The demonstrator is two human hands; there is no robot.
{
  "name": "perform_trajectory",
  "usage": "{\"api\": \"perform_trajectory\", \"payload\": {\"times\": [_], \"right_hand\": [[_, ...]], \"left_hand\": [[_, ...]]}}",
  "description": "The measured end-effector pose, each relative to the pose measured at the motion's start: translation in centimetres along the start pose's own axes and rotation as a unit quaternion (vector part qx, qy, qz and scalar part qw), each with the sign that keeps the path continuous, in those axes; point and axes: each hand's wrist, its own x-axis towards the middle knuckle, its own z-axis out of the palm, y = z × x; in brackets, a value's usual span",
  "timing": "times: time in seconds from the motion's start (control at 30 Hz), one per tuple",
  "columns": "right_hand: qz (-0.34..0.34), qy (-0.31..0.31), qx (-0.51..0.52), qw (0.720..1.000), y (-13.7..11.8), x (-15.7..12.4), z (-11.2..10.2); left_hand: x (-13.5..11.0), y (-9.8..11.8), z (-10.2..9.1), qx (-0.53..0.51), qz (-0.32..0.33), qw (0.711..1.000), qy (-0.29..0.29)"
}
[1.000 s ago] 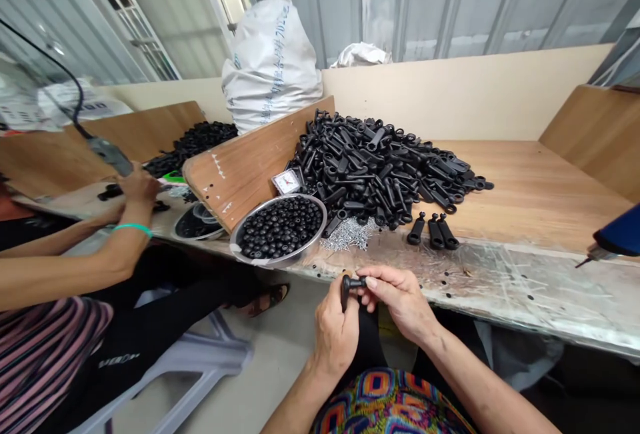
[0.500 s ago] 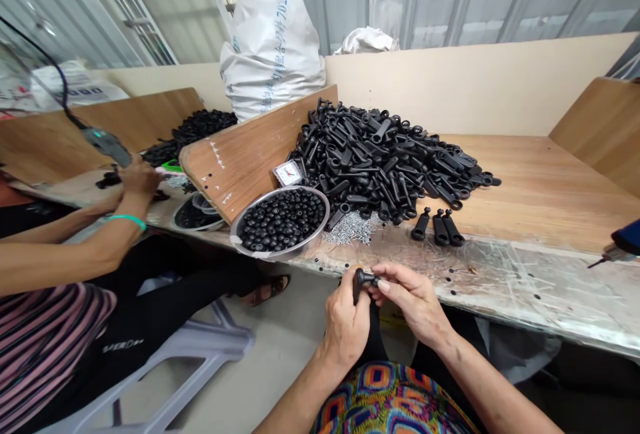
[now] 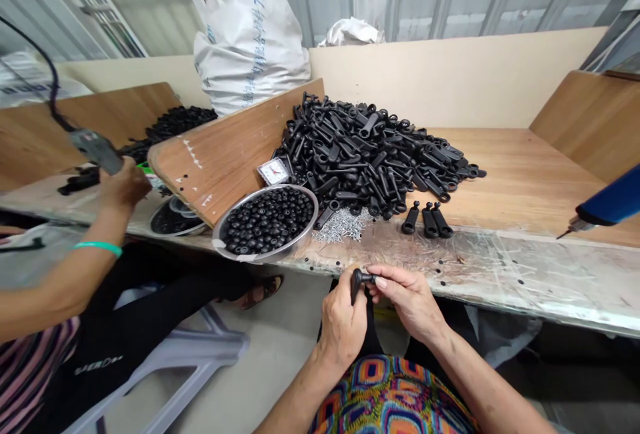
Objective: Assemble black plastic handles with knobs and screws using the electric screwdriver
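My left hand (image 3: 341,321) is closed around a black plastic crank handle (image 3: 357,283), its thin peg pointing right. My right hand (image 3: 414,301) pinches the peg's tip between thumb and fingers; whether a small part is also in that pinch is hidden. Both hands are in front of the bench's near edge, above my lap. On the bench beyond them lie three similar cranks (image 3: 429,222) with small knobs on their pegs. Small silvery screws (image 3: 343,226) form a heap to their left. Behind is a large pile of black cranks (image 3: 365,154).
Left of the screws stands a metal bowl (image 3: 280,253) of black knobs, beside a small clock (image 3: 273,171) and a wooden divider (image 3: 225,147). A blue power screwdriver (image 3: 613,201) juts in from the right. At left, a co-worker's hand (image 3: 125,184) grips a grey corded tool (image 3: 95,147).
The view has shifted slightly, and more of the blue screwdriver shows at right. My hands keep the same hold on the crank handle. The co-worker's hand and tool have moved left and down.
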Motion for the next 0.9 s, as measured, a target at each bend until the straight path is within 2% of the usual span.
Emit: {"api": "perform_trajectory", "payload": {"times": [0.3, 0.47, 0.7, 0.8, 0.9], "right_hand": [[-0.004, 0.023, 0.025, 0.999, 0.4, -0.3, -0.5], [-0.006, 0.034, 0.038, 0.999, 0.5, -0.8, -0.3], [-0.019, 0.052, -0.005, 0.998, -0.2, -0.2, -0.8], [-0.013, 0.031, -0.047, 0.998, -1.4, 0.4, -1.5], [-0.062, 0.015, -0.123, 0.990, -3.2, 0.6, -2.2]], "left_hand": [[-0.3, 0.6, 0.8, 0.023, 0.018, 0.999, -0.019], [-0.7, 0.1, 1.2, 0.066, 0.028, 0.997, -0.002], [0.0, 0.0, 2.1, 0.118, 0.032, 0.992, -0.003], [1.2, 0.8, 2.4, 0.066, 0.017, 0.997, -0.025], [2.9, 2.2, 3.2, -0.110, -0.037, 0.990, -0.082]]}}
